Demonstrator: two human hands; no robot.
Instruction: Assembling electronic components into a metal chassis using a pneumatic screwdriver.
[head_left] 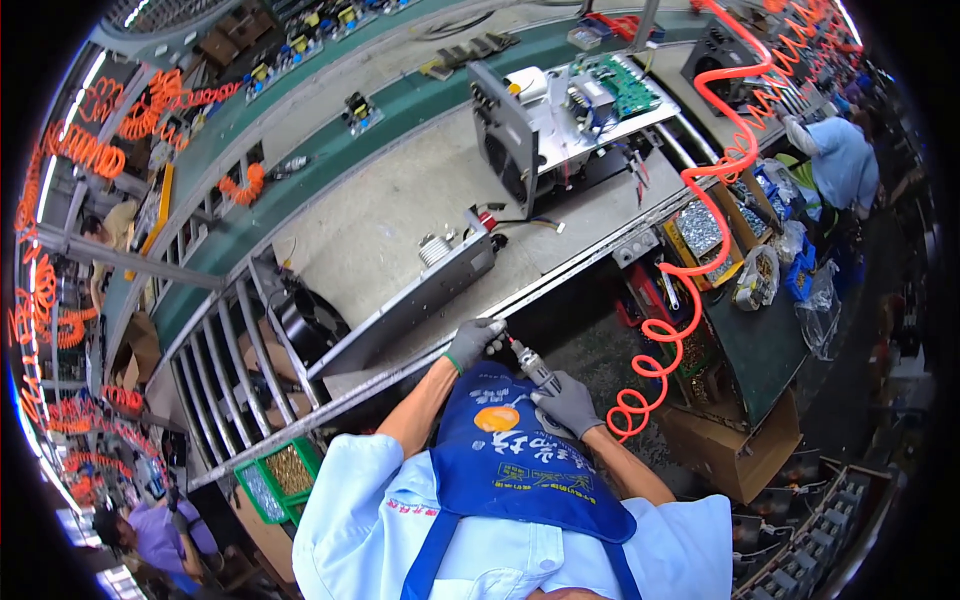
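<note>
My right hand (570, 405), in a grey glove, is wrapped round a silver air screwdriver (537, 368) in front of my blue apron. The tool's tip points up and left toward my left hand (473, 343). That hand, also gloved in grey, is closed with its fingertips pinched close by the tip; what they hold is too small to make out. Just beyond the hands, a long dark metal panel (425, 295) stands on the bench with a black fan (308, 318) at its left end. Farther right sits an open chassis (555, 140) carrying a green circuit board (625, 88).
A red coiled air hose (650, 365) hangs at the right. Metal rollers (230, 365) run left of the bench top, above a green tray (268, 470) of screws. Boxes of small hardware (700, 228) and a person in light blue (842, 150) are at the right.
</note>
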